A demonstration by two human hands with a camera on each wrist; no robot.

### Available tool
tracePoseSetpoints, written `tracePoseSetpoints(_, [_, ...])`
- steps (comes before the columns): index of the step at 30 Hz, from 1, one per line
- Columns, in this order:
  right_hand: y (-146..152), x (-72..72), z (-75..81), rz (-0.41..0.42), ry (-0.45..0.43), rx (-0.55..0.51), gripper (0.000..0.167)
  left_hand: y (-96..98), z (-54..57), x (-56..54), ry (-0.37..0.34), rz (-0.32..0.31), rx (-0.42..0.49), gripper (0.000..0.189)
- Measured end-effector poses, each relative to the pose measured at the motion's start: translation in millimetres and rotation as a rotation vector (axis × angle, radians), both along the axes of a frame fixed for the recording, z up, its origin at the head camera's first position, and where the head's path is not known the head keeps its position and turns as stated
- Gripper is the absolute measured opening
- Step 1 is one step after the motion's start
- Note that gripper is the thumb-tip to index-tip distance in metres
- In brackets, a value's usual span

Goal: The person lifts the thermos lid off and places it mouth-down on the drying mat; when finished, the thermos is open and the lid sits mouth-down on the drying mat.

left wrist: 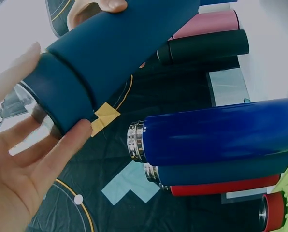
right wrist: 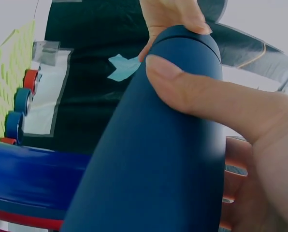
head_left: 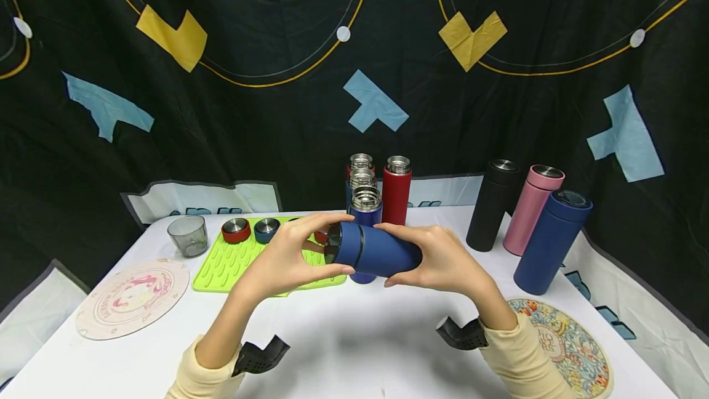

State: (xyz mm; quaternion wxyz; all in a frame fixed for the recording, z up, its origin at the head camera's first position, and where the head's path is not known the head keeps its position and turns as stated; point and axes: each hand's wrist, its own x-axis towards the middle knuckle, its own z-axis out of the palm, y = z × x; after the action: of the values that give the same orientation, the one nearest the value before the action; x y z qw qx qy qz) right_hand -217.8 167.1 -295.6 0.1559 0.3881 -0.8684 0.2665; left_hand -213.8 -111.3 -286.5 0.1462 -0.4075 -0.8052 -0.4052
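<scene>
Head view: two hands are holding a navy flask (head_left: 390, 252) sideways in the air above the counter (head_left: 343, 325), its lid end pointing left. The left hand (head_left: 282, 262) is gripping the lid (head_left: 350, 245), thumb below and fingers above, and the right hand (head_left: 436, 256) is clamping the body near its base. Both hands' fingers are pressing onto the flask, though several are hiding behind it. The left wrist view is cutting off the base at its top edge, and the lid's dark top is hard to make out behind the fingers. The right wrist view is losing the flask's near end below.

Behind, a bright blue flask (head_left: 367, 217) is standing bare-necked, its middle blocked from sight; a teal flask (left wrist: 221, 170) and a red flask (left wrist: 226, 187) are standing mostly hidden beyond it. On a green mat (head_left: 213, 276), a red cap (head_left: 236, 236) and a blue cap (head_left: 266, 236) are sitting in plain sight, while the left hand is blocking others.

Leftward, a glass (head_left: 189, 237) is standing near a pale mat (head_left: 133, 298). Rightward, a black flask (head_left: 488, 209), a pink flask (head_left: 530, 213) and a dark blue flask (head_left: 551, 245) are standing; the right sleeve (head_left: 523, 353) is covering part of a floral mat (head_left: 581, 353)
</scene>
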Motion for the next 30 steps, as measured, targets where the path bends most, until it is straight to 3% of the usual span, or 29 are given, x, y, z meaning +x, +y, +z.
tracePoseSetpoints(3, [-1.4, 1.7, 0.6, -0.025, 0.036, 0.003, 0.082, 0.9, -0.9, 0.3, -0.033, 0.057, 0.009, 0.069])
tracePoseSetpoints(5, [-1.6, 1.9, 0.5, -0.027, 0.044, 0.002, 0.082, 0.9, -1.3, 0.0, -0.044, 0.062, 0.000, 0.070])
tracePoseSetpoints(13, [2.2, -1.6, 0.4, 0.019, -0.034, 0.017, 0.079, -2.5, -0.5, -2.6, 0.029, -0.099, -0.059, 0.076])
tracePoseSetpoints(18, [2.9, -2.3, 1.2, 0.040, -0.075, 0.012, 0.078, -2.4, -0.2, -2.8, 0.052, -0.135, -0.042, 0.073])
tracePoseSetpoints(23, [2.4, -1.2, 1.8, 0.025, -0.048, 0.007, 0.079, -0.7, -0.8, -2.5, 0.025, -0.076, -0.021, 0.073])
tracePoseSetpoints(30, [0.2, 1.8, 1.0, -0.028, 0.066, 0.013, 0.082, 1.9, -1.7, -1.0, -0.060, 0.046, -0.011, 0.073])
